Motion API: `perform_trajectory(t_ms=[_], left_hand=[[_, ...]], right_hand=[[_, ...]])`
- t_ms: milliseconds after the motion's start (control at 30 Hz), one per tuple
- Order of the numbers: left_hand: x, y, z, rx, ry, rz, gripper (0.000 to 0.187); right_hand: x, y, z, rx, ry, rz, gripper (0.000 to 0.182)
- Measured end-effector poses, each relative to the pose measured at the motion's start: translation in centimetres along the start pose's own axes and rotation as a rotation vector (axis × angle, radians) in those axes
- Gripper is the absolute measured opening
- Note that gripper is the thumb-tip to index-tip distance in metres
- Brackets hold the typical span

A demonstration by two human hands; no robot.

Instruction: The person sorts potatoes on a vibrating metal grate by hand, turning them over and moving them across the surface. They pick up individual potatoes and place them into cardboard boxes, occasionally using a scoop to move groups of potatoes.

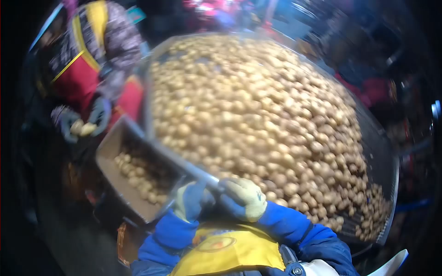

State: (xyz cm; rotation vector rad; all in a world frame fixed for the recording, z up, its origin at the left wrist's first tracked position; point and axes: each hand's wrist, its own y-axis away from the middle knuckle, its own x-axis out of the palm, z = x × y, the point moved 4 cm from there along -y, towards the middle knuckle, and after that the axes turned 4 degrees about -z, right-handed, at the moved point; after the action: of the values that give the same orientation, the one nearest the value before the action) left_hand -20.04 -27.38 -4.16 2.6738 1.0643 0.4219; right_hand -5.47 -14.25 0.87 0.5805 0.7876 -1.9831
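Observation:
My left hand and my right hand wear pale yellow and blue work gloves. They are close together in front of my yellow apron, by the near rim of a big metal table. Fingers on both hands are curled in; what they hold, if anything, is hidden and blurred. Beyond them spreads a heap of round, pale-brown produce that looks like potatoes. Left of my left hand stands a bin with a smaller pile of the same produce inside.
A metal rim runs between the bin and the heap. At upper left a co-worker in a red and yellow apron holds a few pale pieces in gloved hands. The raised dark table side bounds the right.

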Motion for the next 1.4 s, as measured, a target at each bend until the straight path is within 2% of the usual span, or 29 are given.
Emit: perform_trajectory(t_ms=[33,67,133,167,200,267,300,333,467,567,633,667,767,800,833,900,1000,1067,1100,1133,1167,1233,1333,1400], left_hand=[[2.4,0.2,0.4,0.004,-0.023,0.077,0.049],[3.6,-0.9,3.9,0.045,-0.106,0.074,0.036],[8.6,-1.1,3.2,0.299,-0.280,0.098,0.019],[12.0,-1.5,2.2,0.412,-0.371,0.098,0.017],[14.1,-2.2,1.0,0.702,-0.642,0.198,0.028],[19.3,-2.8,-0.7,0.865,-0.860,0.367,0.038],[21.5,-2.9,-1.1,0.954,-0.965,0.450,0.044],[23.1,-3.7,0.3,0.933,-0.958,0.576,0.058],[29.3,-5.4,1.2,1.110,-1.281,0.659,0.069],[31.7,-8.2,0.2,1.076,-1.206,0.673,0.064],[31.8,-9.8,-0.3,1.094,-1.290,0.680,0.055],[31.7,-10.4,-0.2,1.093,-1.294,0.703,0.052],[31.5,-11.8,-0.4,1.124,-1.329,0.738,0.048],[31.2,-12.0,-0.9,1.109,-1.344,0.765,0.048],[31.0,-12.3,-1.1,1.095,-1.362,0.794,0.048],[30.4,-13.0,-0.3,1.151,-1.292,0.776,0.043],[29.9,-13.5,0.2,1.177,-1.209,0.762,0.034],[28.5,-13.8,0.1,1.233,-1.194,0.715,0.029],[27.7,-14.3,-0.3,1.174,-1.120,0.700,0.028],[26.9,-14.7,-0.7,1.114,-1.039,0.681,0.028],[26.0,-15.1,-1.1,1.051,-0.958,0.661,0.028],[24.6,-15.9,-1.9,1.012,-0.967,0.642,0.035],[22.9,-16.2,-2.4,0.919,-0.986,0.579,0.036],[22.4,-15.8,-3.0,0.924,-0.976,0.530,0.034]], right_hand=[[-2.3,2.2,-1.2,0.054,0.040,-0.038,0.042],[-4.5,4.2,-2.2,0.114,0.075,-0.070,0.043],[-8.2,9.2,-4.6,0.150,0.260,-0.281,0.044],[-11.5,11.4,-6.0,0.167,0.315,-0.349,0.044],[-13.6,13.1,-7.3,0.243,0.404,-0.360,0.044],[-16.6,16.0,-9.5,0.411,0.509,-0.458,0.045],[-17.7,16.8,-10.2,0.427,0.521,-0.470,0.045],[-18.7,17.5,-10.9,0.444,0.533,-0.482,0.046],[-21.7,17.8,-12.7,0.491,0.567,-0.494,0.048],[-23.3,16.5,-15.3,0.518,0.679,-0.511,0.052],[-24.5,14.6,-17.1,0.529,0.717,-0.506,0.053],[-24.4,14.1,-18.5,0.596,0.698,-0.469,0.060],[-23.7,9.6,-20.9,0.672,0.736,-0.289,0.069],[-23.3,7.3,-20.9,0.761,0.836,-0.125,0.077],[-22.8,5.9,-21.1,0.738,0.966,-0.121,0.081],[-22.5,3.9,-23.2,0.673,1.006,-0.168,0.081],[-21.4,2.9,-24.3,0.722,1.141,-0.167,0.077],[-22.0,3.7,-21.6,0.733,0.968,-0.237,0.070],[-22.0,4.7,-20.4,0.740,0.879,-0.267,0.067],[-21.2,5.8,-20.9,0.714,0.876,-0.203,0.059],[-20.5,6.8,-20.1,0.540,0.847,-0.234,0.054],[-20.5,7.2,-19.1,0.628,0.745,-0.108,0.053],[-21.4,6.7,-19.0,0.634,0.537,-0.124,0.051],[-23.8,5.8,-20.4,0.590,0.608,-0.281,0.051]])
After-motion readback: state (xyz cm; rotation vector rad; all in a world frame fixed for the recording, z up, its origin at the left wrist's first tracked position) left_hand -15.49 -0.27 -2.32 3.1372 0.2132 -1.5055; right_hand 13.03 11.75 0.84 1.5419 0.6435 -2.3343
